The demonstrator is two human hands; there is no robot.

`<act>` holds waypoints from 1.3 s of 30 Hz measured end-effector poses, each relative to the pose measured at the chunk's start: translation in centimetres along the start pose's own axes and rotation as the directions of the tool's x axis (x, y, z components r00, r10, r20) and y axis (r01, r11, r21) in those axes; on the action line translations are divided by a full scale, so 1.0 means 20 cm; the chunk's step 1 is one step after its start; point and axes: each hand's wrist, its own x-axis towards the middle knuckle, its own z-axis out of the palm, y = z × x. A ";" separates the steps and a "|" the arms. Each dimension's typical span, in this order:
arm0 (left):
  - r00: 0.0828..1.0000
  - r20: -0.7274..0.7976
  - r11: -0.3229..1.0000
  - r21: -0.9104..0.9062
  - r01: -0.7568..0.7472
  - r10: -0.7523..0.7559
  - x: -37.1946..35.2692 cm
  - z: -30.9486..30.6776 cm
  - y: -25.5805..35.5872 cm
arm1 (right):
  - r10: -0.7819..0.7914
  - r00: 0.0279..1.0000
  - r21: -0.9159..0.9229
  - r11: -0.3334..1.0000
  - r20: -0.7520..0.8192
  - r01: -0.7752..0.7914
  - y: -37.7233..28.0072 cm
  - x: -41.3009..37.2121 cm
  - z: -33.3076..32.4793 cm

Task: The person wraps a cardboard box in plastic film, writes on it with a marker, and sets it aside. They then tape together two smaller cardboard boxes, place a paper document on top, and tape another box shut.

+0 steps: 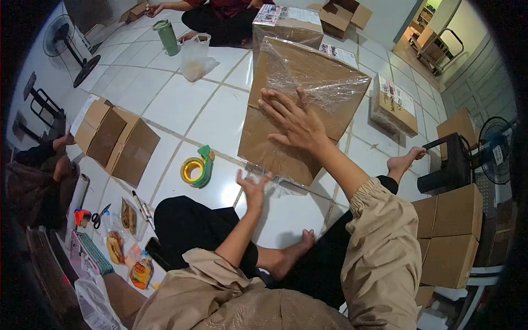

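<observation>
A large cardboard box [319, 71] wrapped in clear plastic film stands tilted on the floor in front of me. My right hand [294, 118] lies on its broad face, palm down with fingers spread. Below the box's near left corner is my left hand [253, 190], its fingers apart and their tips close to the lower edge, where loose film [280, 179] shows. A green tape dispenser with a yellow roll [195, 169] rests on the tiles just left of that hand.
Open cardboard boxes [118, 140] stand at left, near scissors [100, 216], packaged snacks [141, 273] and a keyboard [91, 252]. Behind are a plastic bag [195, 58], green tumbler [166, 37], wrapped boxes [393, 104] and a seated person [225, 22]. Fans [496, 151] flank the room.
</observation>
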 end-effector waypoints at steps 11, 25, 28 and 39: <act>0.999 0.011 0.973 0.227 0.046 -0.049 -0.10 -0.21 -0.06 | 0.001 0.999 -0.025 1.000 -0.044 -0.002 -0.03 -0.03 0.02; 0.840 0.310 0.671 0.507 -0.542 0.445 -0.24 -0.03 0.35 | -0.006 1.000 -0.121 0.993 -0.029 0.002 -0.02 -0.01 0.05; 0.788 0.294 0.577 0.552 -0.602 0.541 -0.13 0.02 0.29 | -0.126 0.990 -0.165 0.980 -0.065 0.114 -0.03 -0.01 0.07; 0.777 0.255 0.637 0.455 -0.622 0.576 -0.10 0.04 0.20 | -0.133 0.991 0.291 0.948 -0.017 0.132 -0.02 -0.01 0.05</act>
